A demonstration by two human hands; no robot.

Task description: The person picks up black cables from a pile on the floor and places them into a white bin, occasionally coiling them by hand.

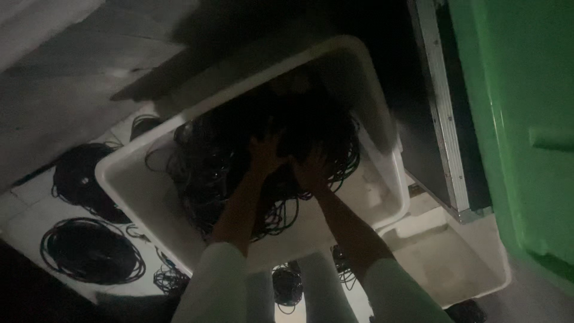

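both hands are down inside a big white tub, buried in a heap of tangled black cables. the left hand sits with its fingers spread wide and pushed into the tangle, and the right hand lies just beside it, nearly touching, fingers curled into the same dark mass. the light is poor, so i cannot tell whether either hand is actually closed around a strand or only pressing on the pile. both forearms come up from pale sleeves at the near edge of the view.

the cable heap fills the part of the tub around and beyond the hands, spreading to the left of the left hand and to the right of the right hand; loops also hang below the wrists toward the tub's near wall. the tub looks tilted, its far rim raised.

outside the tub, to the left of the left hand and well apart, two coiled black cable bundles lie on a pale floor. a smaller coil shows below the hands, between the sleeves. to the right of the right hand stands a metal-edged panel, and past it a large green bin. a second white tray sits lower right of the hands, partly under the tub.
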